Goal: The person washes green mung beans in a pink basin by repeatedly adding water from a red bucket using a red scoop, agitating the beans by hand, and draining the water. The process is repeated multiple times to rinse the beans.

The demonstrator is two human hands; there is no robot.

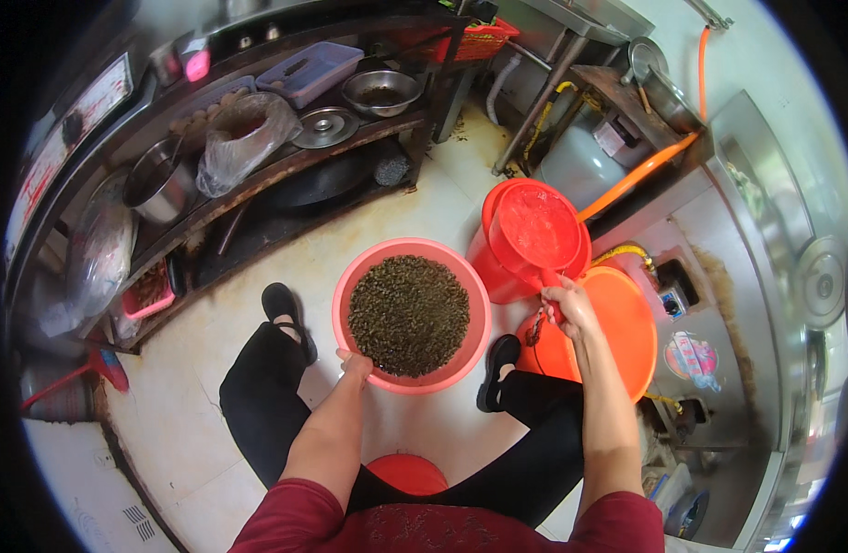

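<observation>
A pink plastic basin [480,332] sits on the tiled floor between my feet, full of small dark brown-green snails or shellfish [408,314]. My left hand [355,365] grips the basin's near left rim. My right hand [571,305] is closed around the handle of a red plastic dipper [534,225]. Clear water fills the dipper, which is over a red bucket [480,266]. Just right of that hand stands an orange plastic tub [627,318].
An orange hose [638,176] runs down to the red bucket. Metal shelves [272,183] with pots and a steel bowl [381,92] line the left. A stainless-steel counter [724,415] borders the right. Beneath me is a red stool [406,473].
</observation>
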